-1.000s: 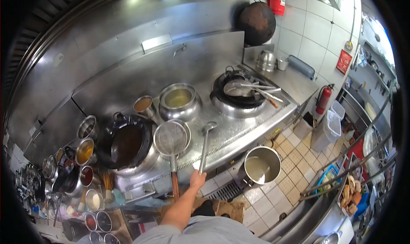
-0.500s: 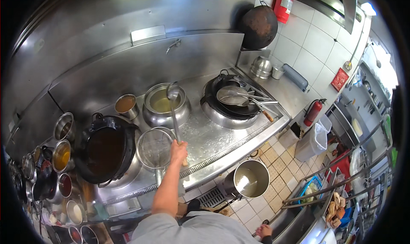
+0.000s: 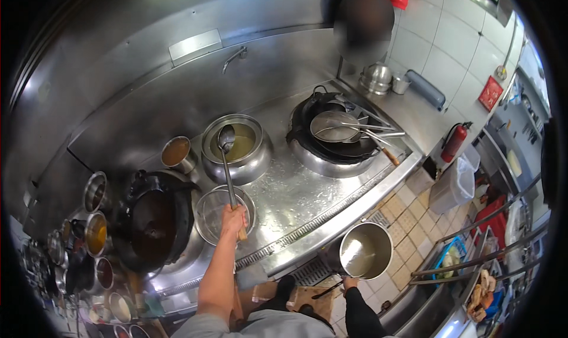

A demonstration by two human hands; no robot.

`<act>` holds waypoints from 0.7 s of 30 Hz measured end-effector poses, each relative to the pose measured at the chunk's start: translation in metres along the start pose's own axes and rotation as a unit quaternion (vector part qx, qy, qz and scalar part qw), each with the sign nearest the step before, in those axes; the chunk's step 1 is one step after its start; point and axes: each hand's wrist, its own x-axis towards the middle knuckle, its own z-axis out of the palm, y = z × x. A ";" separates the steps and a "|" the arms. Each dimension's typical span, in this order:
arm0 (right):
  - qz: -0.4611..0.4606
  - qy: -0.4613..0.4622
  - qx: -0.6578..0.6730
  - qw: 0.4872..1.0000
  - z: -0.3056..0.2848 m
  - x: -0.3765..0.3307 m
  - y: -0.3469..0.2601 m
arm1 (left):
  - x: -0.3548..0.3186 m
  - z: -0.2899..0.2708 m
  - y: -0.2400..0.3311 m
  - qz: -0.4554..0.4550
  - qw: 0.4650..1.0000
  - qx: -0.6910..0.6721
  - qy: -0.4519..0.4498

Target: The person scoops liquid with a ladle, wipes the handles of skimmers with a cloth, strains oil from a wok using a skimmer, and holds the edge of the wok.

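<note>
The left hand (image 3: pixel 232 218) has its fingers wrapped tight round the handle of a long ladle (image 3: pixel 227 160), and the ladle's bowl hangs over the yellowish liquid in the big steel pot (image 3: pixel 238 145) at the back of the bench (image 3: pixel 296 190). Whether the bowl is dipped in or just above the surface is hard to tell, and it cannot be seen whether it carries any liquid. As a judgement, the scooping is at its start: the ladle has reached the pot, but nothing shows as lifted out, and the dark wok (image 3: pixel 155 222) to the left holds brown liquid with no ladle near it. The right hand (image 3: pixel 350 282) is low at the lower edge, just beside a steel bucket (image 3: pixel 367 250) that stands on the tiled floor; its fingers are too small to read, so I cannot tell if they are spread or closed on anything. Directly under the ladle's handle lies a round wire strainer (image 3: pixel 219 215), touching or nearly touching the hand, which would be in the way of any low sweep toward the wok. A small pot (image 3: pixel 176 153) of orange-brown sauce stands just beside the big pot, near the ladle's path. To the right a second wok (image 3: pixel 334 137) sits on its burner with a pan and several utensils laid across it, well apart from the hand. A row of small seasoning pots (image 3: pixel 94 231) lines the far left.
</note>
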 end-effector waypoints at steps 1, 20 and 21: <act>-0.058 -0.007 -0.028 0.998 0.003 0.008 0.002 | 0.001 -0.001 0.004 -0.012 1.000 -0.020 -0.021; -0.383 0.043 -0.303 0.872 -0.002 -0.033 0.011 | 0.020 0.021 0.008 -0.155 0.902 -0.355 -0.189; -0.357 0.019 -0.367 0.859 -0.019 -0.048 0.016 | 0.016 0.016 0.008 -0.166 0.869 -0.411 -0.218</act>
